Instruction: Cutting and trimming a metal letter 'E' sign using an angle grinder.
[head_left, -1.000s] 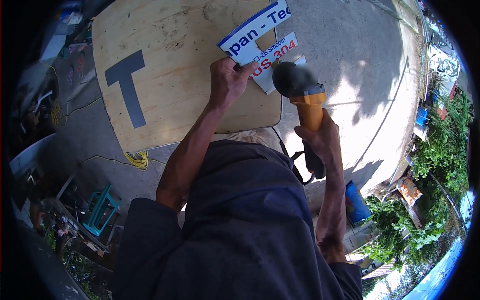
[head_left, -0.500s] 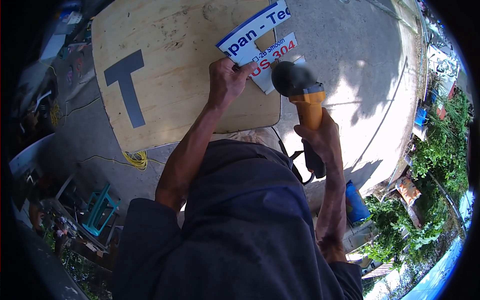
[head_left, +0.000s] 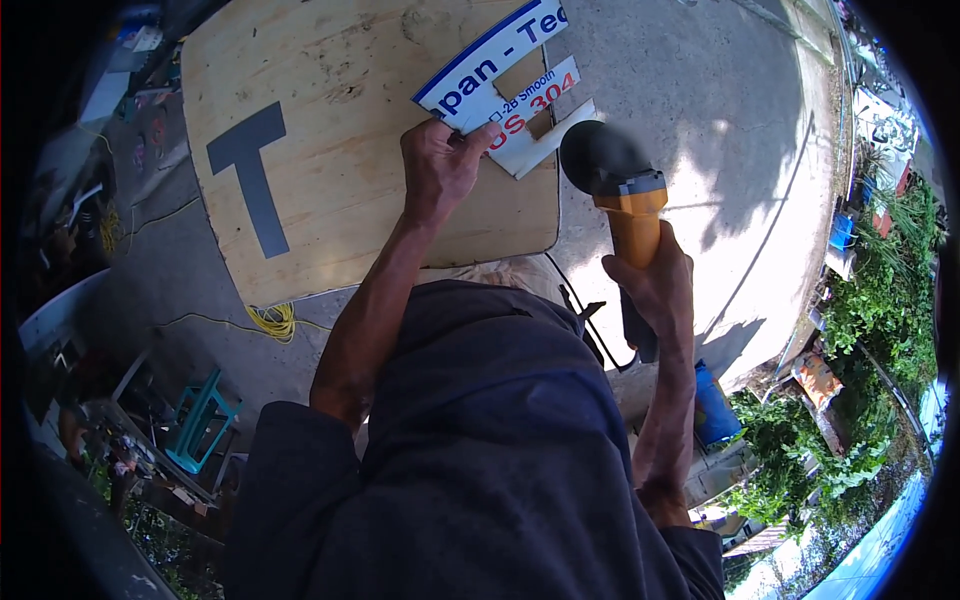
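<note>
My left hand is closed on the left edge of an E-shaped sheet piece, thumb on top. White film with blue and red print covers its face. The piece is held over the right part of a wooden board, its arms pointing right. My right hand is wrapped round the body of an orange and black angle grinder. Its round black disc sits just right of the piece's lowest arm, with a small gap between them. Part of the disc is blurred. On the board's left lies a grey T-shaped piece.
Coiled yellow cord lies on the concrete floor by the board's near left corner. A teal plastic stool stands lower left. To the lower right are a blue container and green plants.
My left hand and the E-shaped piece have shifted a little left. The angle grinder has moved right and slightly nearer to me, widening the gap between disc and piece.
</note>
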